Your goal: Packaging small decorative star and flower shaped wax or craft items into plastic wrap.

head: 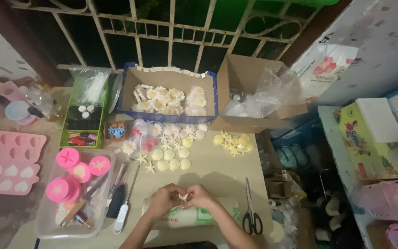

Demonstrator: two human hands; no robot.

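Head view: 2 hands meet over a roll of bags.
The left hand point(166, 197) and right hand point(200, 196) pinch together a small pale star point(184, 197).

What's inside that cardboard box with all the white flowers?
The cardboard box holds white daisy-shaped pieces with yellow centres on its left and pale shell-like pieces on its right. Whatever lies beneath that top layer is covered.
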